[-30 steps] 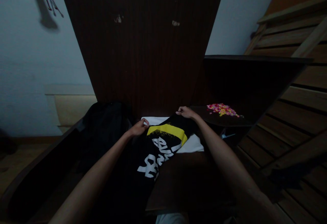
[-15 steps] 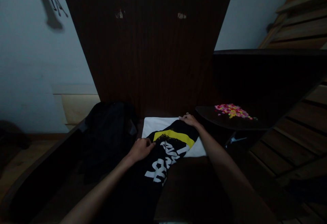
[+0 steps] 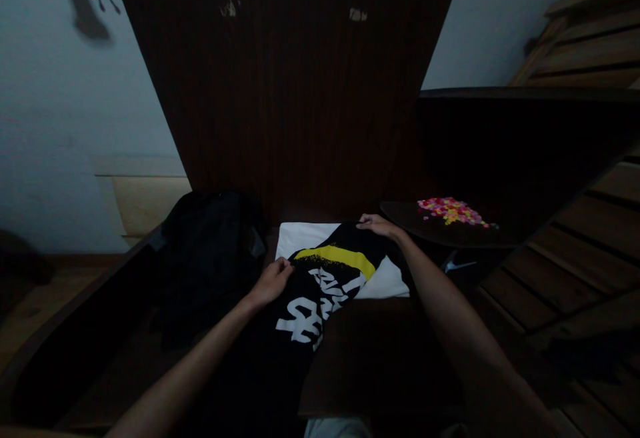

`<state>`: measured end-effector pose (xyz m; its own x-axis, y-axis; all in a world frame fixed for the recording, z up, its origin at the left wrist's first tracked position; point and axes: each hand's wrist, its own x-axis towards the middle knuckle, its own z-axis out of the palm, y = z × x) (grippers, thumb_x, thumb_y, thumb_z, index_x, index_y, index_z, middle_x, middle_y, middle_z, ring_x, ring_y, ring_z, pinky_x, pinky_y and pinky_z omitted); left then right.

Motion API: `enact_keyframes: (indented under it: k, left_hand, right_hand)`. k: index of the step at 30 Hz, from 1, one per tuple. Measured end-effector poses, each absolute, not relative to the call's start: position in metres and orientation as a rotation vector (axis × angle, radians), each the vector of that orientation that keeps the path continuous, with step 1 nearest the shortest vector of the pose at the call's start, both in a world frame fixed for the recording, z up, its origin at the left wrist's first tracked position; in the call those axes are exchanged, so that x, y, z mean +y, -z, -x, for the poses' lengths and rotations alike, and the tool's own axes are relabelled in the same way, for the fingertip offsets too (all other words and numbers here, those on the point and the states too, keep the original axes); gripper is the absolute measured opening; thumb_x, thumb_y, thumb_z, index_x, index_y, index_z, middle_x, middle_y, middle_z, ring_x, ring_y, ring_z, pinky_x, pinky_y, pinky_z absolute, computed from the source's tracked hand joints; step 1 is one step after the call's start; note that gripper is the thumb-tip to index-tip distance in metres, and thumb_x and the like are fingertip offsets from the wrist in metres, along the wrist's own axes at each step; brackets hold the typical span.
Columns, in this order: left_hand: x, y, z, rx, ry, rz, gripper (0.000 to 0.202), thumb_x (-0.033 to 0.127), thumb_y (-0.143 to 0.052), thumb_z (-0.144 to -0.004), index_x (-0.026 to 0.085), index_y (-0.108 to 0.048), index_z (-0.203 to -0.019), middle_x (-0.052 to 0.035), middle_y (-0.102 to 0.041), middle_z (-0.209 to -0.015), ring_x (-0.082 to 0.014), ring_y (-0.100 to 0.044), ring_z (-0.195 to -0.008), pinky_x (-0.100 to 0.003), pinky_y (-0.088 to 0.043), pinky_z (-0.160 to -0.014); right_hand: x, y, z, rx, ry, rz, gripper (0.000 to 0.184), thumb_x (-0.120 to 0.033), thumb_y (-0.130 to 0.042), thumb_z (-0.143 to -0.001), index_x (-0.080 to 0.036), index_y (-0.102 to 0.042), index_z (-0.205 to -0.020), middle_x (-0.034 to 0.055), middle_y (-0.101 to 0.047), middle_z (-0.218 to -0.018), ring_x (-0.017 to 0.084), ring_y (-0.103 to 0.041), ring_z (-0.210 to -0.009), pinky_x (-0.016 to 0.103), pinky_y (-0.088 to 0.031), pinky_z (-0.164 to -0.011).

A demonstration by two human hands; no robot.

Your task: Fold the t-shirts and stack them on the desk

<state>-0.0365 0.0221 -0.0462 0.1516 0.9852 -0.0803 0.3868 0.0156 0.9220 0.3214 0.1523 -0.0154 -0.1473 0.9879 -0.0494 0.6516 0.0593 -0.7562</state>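
Observation:
A black garment (image 3: 333,271) with a yellow band and white lettering lies across a dark wooden surface, its near end running down toward me. It looks like a T-shirt, but its full shape is lost in the dark. My left hand (image 3: 274,280) pinches the garment's left edge, beside the yellow band. At the far right, my right hand (image 3: 377,225) grips its upper edge between thumb and fingers. Underneath lies a white cloth (image 3: 385,279), showing at the upper left and at the right of the garment.
A black bag or bundle of cloth (image 3: 215,258) sits at the left. On the right, a dark curved shelf (image 3: 405,221) carries a spread of small pink, red and yellow pieces (image 3: 453,211). A tall dark wooden panel (image 3: 300,91) rises behind. Wooden slats (image 3: 590,58) stand at far right.
My right hand has drawn the garment's upper edge slightly up and right, covering more of the white cloth's top. My left hand has shifted slightly left along the edge. The view has tilted down a little.

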Motion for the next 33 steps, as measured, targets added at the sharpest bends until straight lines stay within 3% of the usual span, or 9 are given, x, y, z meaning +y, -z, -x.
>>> enact_keyframes:
  k: [5, 12, 17, 20, 25, 30, 33]
  left_hand:
    - [0.025, 0.053, 0.044, 1.377, -0.894, -1.295, 0.015, 0.031, -0.058, -0.08, 0.02, -0.05, -0.085, 0.0041, -0.053, -0.068, -0.0132, -0.051, -0.064, -0.023, -0.04, -0.058]
    - [0.023, 0.055, 0.049, 1.381, -0.817, -1.348, 0.041, 0.04, -0.074, -0.071, 0.02, -0.05, -0.098, 0.0037, -0.058, -0.07, -0.0161, -0.058, -0.067, -0.026, -0.044, -0.06]
    - [0.016, 0.046, 0.057, 1.427, -0.689, -1.337, 0.051, 0.042, -0.082, -0.06, 0.02, -0.052, -0.096, 0.0026, -0.061, -0.073, -0.018, -0.062, -0.07, -0.028, -0.047, -0.061]
    - [0.014, 0.046, 0.062, 1.421, -0.633, -1.321, 0.049, 0.045, -0.083, -0.056, 0.019, -0.055, -0.088, 0.0016, -0.063, -0.071, -0.0176, -0.061, -0.066, -0.028, -0.046, -0.059]
    - [0.01, 0.047, 0.064, 1.4, -0.565, -1.37, 0.04, 0.047, -0.079, -0.058, 0.018, -0.054, -0.067, 0.0038, -0.057, -0.057, -0.0132, -0.053, -0.055, -0.023, -0.036, -0.05]
    - [-0.005, 0.039, 0.065, 1.354, -0.61, -1.109, 0.038, 0.047, -0.075, -0.066, 0.019, -0.058, -0.086, 0.0025, -0.063, -0.068, -0.0134, -0.058, -0.059, -0.021, -0.037, -0.049]
    - [-0.019, 0.036, 0.072, 1.303, -0.555, -1.061, 0.045, 0.051, -0.078, -0.063, 0.018, -0.06, -0.088, 0.001, -0.065, -0.072, -0.0121, -0.057, -0.057, -0.02, -0.035, -0.046]
  right_hand:
    - [0.159, 0.018, -0.323, -2.07, -0.676, 1.752, 0.018, -0.035, -0.066, -0.079, -0.018, -0.063, -0.076, -0.0002, -0.065, -0.077, 0.014, -0.059, -0.073, 0.025, -0.046, -0.069]
    - [0.152, 0.037, -0.316, -2.15, -0.36, 1.975, 0.011, -0.026, -0.067, -0.081, -0.018, -0.065, -0.073, 0.0066, -0.07, -0.077, 0.019, -0.064, -0.073, 0.026, -0.044, -0.066]
    - [0.144, 0.033, -0.304, -2.143, -0.133, 2.022, 0.006, -0.022, -0.065, -0.083, -0.019, -0.069, -0.086, 0.0172, -0.07, -0.1, 0.03, -0.064, -0.101, 0.038, -0.045, -0.085]
    - [0.136, 0.032, -0.281, -2.236, -0.033, 1.827, 0.016, -0.022, -0.058, -0.089, -0.018, -0.07, -0.099, 0.0173, -0.067, -0.111, 0.029, -0.059, -0.111, 0.04, -0.042, -0.096]
    - [0.121, 0.048, -0.232, -2.376, -0.119, 1.364, 0.029, -0.028, -0.044, -0.098, -0.017, -0.067, -0.113, 0.0128, -0.066, -0.119, 0.025, -0.057, -0.115, 0.038, -0.041, -0.102]
    - [0.118, 0.07, -0.216, -2.386, -0.225, 1.272, 0.026, -0.027, -0.05, -0.096, -0.02, -0.07, -0.11, 0.0115, -0.067, -0.123, 0.024, -0.058, -0.121, 0.04, -0.041, -0.105]
    - [0.12, 0.078, -0.219, -2.324, -0.232, 1.247, 0.027, -0.027, -0.05, -0.096, -0.019, -0.069, -0.112, 0.0127, -0.067, -0.126, 0.024, -0.059, -0.122, 0.04, -0.042, -0.106]
